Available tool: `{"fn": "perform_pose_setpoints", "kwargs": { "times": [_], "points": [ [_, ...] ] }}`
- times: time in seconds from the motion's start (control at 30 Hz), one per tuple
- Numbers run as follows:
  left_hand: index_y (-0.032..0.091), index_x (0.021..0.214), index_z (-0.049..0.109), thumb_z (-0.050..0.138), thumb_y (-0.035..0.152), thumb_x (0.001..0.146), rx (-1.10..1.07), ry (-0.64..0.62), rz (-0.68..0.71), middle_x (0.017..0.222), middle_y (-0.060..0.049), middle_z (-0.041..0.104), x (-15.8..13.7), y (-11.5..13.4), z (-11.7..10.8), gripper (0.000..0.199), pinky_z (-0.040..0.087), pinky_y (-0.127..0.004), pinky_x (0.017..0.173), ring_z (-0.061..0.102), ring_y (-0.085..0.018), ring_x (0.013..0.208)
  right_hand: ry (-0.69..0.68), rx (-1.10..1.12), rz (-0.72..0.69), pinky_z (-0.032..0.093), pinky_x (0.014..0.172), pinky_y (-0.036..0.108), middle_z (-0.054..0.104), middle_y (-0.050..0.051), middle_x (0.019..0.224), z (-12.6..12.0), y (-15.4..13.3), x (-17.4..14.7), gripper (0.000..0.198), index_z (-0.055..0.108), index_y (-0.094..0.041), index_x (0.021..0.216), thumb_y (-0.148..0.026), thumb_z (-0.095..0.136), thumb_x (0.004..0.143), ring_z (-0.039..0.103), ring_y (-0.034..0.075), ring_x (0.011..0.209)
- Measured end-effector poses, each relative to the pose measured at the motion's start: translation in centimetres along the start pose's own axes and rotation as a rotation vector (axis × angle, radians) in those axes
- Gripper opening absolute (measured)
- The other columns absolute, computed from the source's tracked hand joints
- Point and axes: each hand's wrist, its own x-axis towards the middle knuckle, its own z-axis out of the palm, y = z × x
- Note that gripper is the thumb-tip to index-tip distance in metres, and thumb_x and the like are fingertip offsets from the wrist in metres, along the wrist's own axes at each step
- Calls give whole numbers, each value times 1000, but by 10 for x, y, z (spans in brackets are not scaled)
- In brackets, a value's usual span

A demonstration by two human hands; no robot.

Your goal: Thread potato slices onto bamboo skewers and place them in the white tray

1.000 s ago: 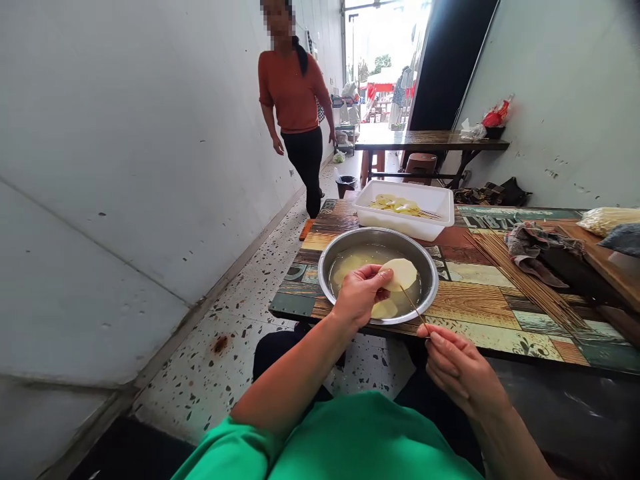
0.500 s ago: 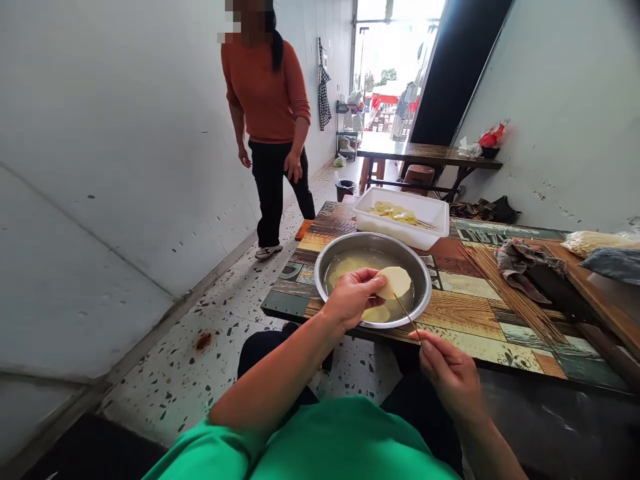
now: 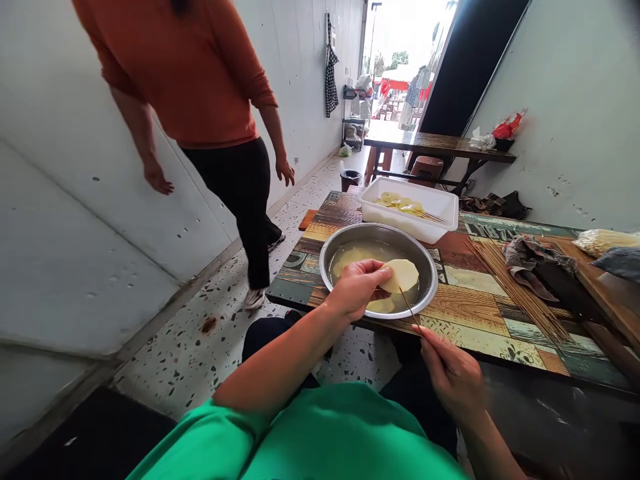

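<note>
Head camera: shows a person in an orange top (image 3: pixel 185 73) by the left edge of the patchwork-patterned desk (image 3: pixel 467 300), and a smooth white tub (image 3: pixel 400 225) of slices and skewers behind a steel basin (image 3: pixel 426 263). Has a loose skewer bundle (image 3: pixel 520 293) lying farther right, beside a crumpled cloth (image 3: pixel 533 257). Pinches a thin, pale, rounded slice (image 3: pixel 403 275) in the grip of the left hand (image 3: pixel 357 290), over the basin's cloudy water, near the near left corner. Grasps a slender wooden skewer (image 3: pixel 409 308) in the right hand (image 3: pixel 453 373), meeting the slice's lower edge.

Checkered cloth (image 3: pixel 331 83) — brown stool (image 3: pixel 427 167)
</note>
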Motion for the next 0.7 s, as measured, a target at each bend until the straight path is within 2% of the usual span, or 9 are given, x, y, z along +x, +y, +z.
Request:
{"fn": "perform_pose_setpoints", "kwargs": {
  "times": [0.07, 0.13, 0.2, 0.27, 0.33, 0.4, 0.53, 0.63, 0.7],
  "points": [
    [10, 72, 60, 76, 16, 69, -44, -9, -89, 71, -4, 64, 0, 1, 0, 17, 49, -24, 56, 60, -11, 60, 44, -125, -159, 57, 79, 36, 76, 8, 96, -1, 5, 0, 18, 76, -25, 96, -21, 64, 82, 72, 24, 86],
    [11, 74, 60, 76, 14, 71, -76, -43, -148, 70, -4, 64, 1, 1, -1, 16, 49, -25, 57, 60, -11, 60, 44, -78, -128, 57, 74, 34, 76, 7, 92, 0, 8, 0, 18, 75, -25, 96, -21, 64, 83, 71, 22, 79],
    [11, 76, 61, 77, 14, 70, -93, -85, -177, 70, -5, 65, 3, 1, -3, 18, 49, -24, 57, 60, -11, 60, -19, 149, 66, 53, 56, 27, 71, 4, 71, 1, 6, 0, 15, 74, -23, 96, -27, 64, 86, 63, 15, 58],
    [10, 76, 61, 79, 15, 69, -98, -114, -188, 71, -5, 65, 5, 0, -4, 20, 49, -24, 57, 60, -11, 60, -129, 491, 323, 38, 39, 21, 49, -5, 48, 3, 2, 0, 18, 72, -21, 93, -35, 62, 88, 40, 8, 36],
    [10, 76, 61, 79, 16, 68, -97, -121, -180, 71, -5, 65, 6, 0, -5, 20, 49, -23, 57, 60, -11, 60, -222, 800, 529, 25, 33, 17, 27, -11, 44, 4, -4, 1, 21, 70, -19, 90, -38, 62, 88, 17, 3, 30],
    [10, 76, 62, 80, 16, 68, -95, -115, -163, 71, -5, 65, 7, -1, -6, 21, 49, -23, 57, 60, -10, 59, -275, 949, 640, 20, 32, 17, 20, -13, 46, 6, -9, 2, 20, 68, -19, 88, -38, 63, 88, 8, 1, 31],
    [9, 74, 64, 81, 19, 66, -58, -104, -119, 72, -5, 65, 6, -3, -5, 21, 49, -22, 55, 60, -11, 61, -199, 797, 618, 19, 37, 18, 23, -11, 49, 10, -17, 0, 23, 67, -17, 88, -40, 66, 85, 18, 4, 37],
    [9, 75, 68, 80, 20, 66, 5, -82, 2, 73, -5, 66, 4, -4, -3, 19, 48, -21, 55, 59, -10, 63, -65, 555, 518, 18, 41, 19, 30, -7, 53, 11, -23, -3, 26, 67, -16, 91, -41, 69, 84, 27, 6, 45],
    [9, 75, 69, 79, 21, 66, 45, -81, 69, 73, -4, 66, 2, -5, -2, 18, 48, -21, 56, 58, -10, 61, -41, 494, 499, 19, 41, 19, 33, -6, 54, 9, -27, -3, 26, 67, -16, 93, -41, 69, 84, 29, 6, 47]
  ]
}}
